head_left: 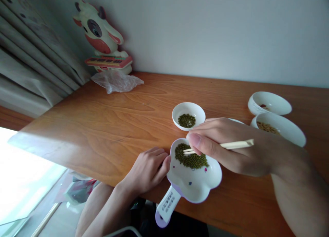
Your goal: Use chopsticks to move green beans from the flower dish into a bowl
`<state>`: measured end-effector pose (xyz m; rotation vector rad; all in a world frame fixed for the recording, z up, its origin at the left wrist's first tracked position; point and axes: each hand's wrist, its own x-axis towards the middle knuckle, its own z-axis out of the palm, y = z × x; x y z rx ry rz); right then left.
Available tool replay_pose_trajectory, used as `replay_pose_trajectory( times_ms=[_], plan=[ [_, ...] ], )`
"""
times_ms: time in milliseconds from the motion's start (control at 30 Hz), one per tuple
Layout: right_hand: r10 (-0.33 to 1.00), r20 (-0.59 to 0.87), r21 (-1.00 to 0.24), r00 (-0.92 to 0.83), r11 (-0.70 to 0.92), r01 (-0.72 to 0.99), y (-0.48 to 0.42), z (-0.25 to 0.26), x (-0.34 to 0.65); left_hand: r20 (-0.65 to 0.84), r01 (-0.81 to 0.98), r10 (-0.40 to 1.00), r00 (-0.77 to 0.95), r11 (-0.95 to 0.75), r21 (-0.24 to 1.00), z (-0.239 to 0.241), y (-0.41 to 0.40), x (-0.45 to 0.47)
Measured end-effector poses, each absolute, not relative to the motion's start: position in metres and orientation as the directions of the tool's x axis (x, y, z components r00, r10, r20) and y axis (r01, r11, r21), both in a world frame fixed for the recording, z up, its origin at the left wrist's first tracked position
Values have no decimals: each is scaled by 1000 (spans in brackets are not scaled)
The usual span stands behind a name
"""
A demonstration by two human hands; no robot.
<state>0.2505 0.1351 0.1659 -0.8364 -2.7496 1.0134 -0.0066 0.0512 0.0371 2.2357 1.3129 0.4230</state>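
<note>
My right hand (226, 144) is closed around a pair of wooden chopsticks (238, 144). Their tips reach into green mung beans (194, 160) in a white flower-shaped dish (197, 185) with a purple rim. The dish's labelled handle (169, 202) sticks out past the table's front edge. My left hand (151, 165) rests on the table with its fingers curled, touching the dish's left rim. Behind the dish stands a white bowl (177, 118) holding more mung beans. I cannot see whether a bean is between the chopstick tips.
Two white bowls stand at the right: the far bowl (277, 101) has a few dark bits, the nearer bowl (290, 127) tan beans or kernels. Another bowl's rim (236, 121) shows behind my right hand. A cow toy keyboard (105, 41) and plastic bag (117, 82) sit at the back left.
</note>
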Motion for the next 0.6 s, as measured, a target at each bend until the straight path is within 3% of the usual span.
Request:
replay_pose_trajectory(
  times_ms=[600],
  plan=[
    [532, -130, -611, -837, 621, 490, 137, 165, 247, 2, 730, 879, 476, -396, 558, 38, 51, -7]
  ],
)
